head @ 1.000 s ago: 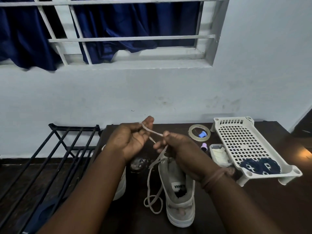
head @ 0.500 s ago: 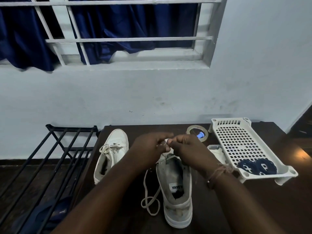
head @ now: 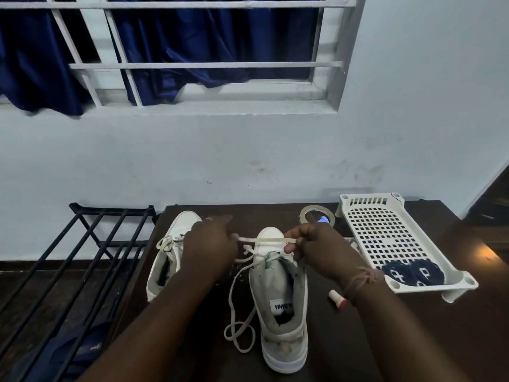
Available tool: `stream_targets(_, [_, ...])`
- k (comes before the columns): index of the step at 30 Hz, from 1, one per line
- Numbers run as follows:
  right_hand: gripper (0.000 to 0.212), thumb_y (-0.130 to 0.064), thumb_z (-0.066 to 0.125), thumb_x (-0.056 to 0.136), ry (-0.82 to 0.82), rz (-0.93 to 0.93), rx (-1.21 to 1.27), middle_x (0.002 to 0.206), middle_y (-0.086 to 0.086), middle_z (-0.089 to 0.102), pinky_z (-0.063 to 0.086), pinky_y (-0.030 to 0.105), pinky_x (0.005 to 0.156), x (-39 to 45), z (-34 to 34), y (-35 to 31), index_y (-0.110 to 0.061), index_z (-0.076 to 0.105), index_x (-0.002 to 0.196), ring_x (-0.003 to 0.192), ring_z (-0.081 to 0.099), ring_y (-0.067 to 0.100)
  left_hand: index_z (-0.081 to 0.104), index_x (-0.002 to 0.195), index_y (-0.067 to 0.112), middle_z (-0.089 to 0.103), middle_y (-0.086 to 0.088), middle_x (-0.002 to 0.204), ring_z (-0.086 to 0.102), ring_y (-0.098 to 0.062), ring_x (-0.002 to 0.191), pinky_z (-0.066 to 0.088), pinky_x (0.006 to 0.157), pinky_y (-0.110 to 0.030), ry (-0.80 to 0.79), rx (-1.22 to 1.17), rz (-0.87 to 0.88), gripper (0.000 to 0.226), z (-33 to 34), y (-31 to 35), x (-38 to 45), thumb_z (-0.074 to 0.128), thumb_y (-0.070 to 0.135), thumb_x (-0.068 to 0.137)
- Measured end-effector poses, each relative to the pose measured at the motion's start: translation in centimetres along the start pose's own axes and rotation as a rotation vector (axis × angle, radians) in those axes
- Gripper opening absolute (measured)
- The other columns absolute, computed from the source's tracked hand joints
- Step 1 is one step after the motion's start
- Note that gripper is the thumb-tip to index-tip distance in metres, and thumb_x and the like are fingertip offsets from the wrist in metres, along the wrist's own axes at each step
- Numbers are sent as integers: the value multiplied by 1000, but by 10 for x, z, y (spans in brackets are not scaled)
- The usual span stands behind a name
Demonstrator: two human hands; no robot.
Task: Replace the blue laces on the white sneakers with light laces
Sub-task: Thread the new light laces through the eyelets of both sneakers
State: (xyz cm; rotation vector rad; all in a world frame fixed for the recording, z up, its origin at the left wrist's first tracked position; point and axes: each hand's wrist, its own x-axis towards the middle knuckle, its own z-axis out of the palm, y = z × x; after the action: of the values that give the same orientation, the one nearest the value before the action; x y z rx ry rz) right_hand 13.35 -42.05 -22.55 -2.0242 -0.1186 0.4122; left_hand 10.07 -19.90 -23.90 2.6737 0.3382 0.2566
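Both hands' fingers pinching a light lace (head: 271, 240), left hand (head: 210, 245), right hand (head: 321, 248), stretched taut between them, just above the sneaker (head: 278, 304) toe on the desk (head: 413, 326).

1. Left forearm enters from the near left and extends toward the far centre.
2. Left hand (head: 210, 244) is seen back up, fingers curled and pinching a light lace (head: 264, 240).
3. Right forearm enters from the near right; a thread band circles the wrist.
4. Right hand (head: 321, 248) pinches the same lace between thumb and fingers.
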Motion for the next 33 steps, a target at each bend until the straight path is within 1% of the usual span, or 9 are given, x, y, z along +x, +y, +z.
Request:
stream_targets(3, [14, 6, 54, 93, 31, -48, 66, 81, 14, 75, 52, 27, 59, 0, 5, -4, -5, 62, 95, 57, 67, 16, 59, 138, 37, 65, 12, 134, 53, -8, 131, 26, 119, -41, -114, -61, 306, 56, 9, 23, -1, 52, 48, 84])
stream_targets(6, [13, -3, 69, 88, 44, -42, 84, 77, 18, 75, 48, 25, 56, 0, 7, -4, 0, 62, 98, 67, 73, 27, 77, 105, 38, 76, 17, 97, 65, 1, 94, 36, 104, -34, -161, -161, 420, 30, 20, 35, -9, 58, 43, 82])
stream_targets(10, [25, -20, 83, 77, 128, 12, 22, 69, 5, 74, 54, 35, 65, 5, 4, 8, -4, 67, 88, 62, 70, 20, 78, 81, 30, 72, 10, 73, 64, -5, 69, 45, 64, -29, -74, -318, 251, 10, 26, 39, -14, 70, 35, 78])
stream_targets(15, [38, -40, 80, 72, 18, 159, -254, 59, 7, 65, 49, 30, 73, 3, 11, 13, -3, 69, 68, 52, 57, 11, 72, 80, 25, 72, 7, 86, 67, -16, 89, 49, 85, -35, -79, -174, 87, 12, 39, 47, -18, 63, 30, 87])
stream_targets(18, [23, -27, 68, 82, 48, 200, -309, 70, 9, 67, 48, 40, 101, 6, 14, 18, -7, 67, 72, 65, 62, 16, 72, 93, 27, 73, 8, 101, 65, -18, 102, 42, 96, -39, -107, 7, 63, 23, 52, 54, -26, 51, 32, 88])
stream_targets(21, [13, -21, 62, 89, -10, 261, -256, 96, 13, 69, 59, 38, 84, 10, 9, 26, -12, 70, 94, 82, 65, 26, 72, 96, 22, 73, 3, 99, 66, -24, 100, 43, 92, -38, -86, 91, 107, 26, 58, 51, -26, 48, 32, 91])
stream_targets(24, [18, -10, 64, 87, -48, 384, -28, 91, 17, 67, 54, 33, 65, 14, 7, 39, 0, 74, 98, 69, 61, 25, 75, 92, 23, 74, 2, 95, 67, -23, 95, 49, 89, -37, -97, 19, 138, 24, 60, 47, -26, 53, 32, 89])
stream_targets(27, [13, 1, 64, 82, -39, 542, 249, 90, 23, 67, 54, 39, 68, 20, 10, 49, -3, 76, 86, 73, 62, 31, 77, 85, 22, 75, 1, 85, 69, -23, 85, 54, 81, -39, -124, -92, 144, 26, 62, 45, -26, 55, 35, 82])
stream_targets(33, [13, -2, 67, 78, -84, 529, 300, 95, 21, 69, 56, 46, 79, 27, 10, 58, -9, 78, 74, 84, 64, 33, 79, 82, 20, 75, -1, 77, 69, -19, 75, 55, 73, -36, -109, -130, 170, 38, 73, 41, -22, 49, 42, 73])
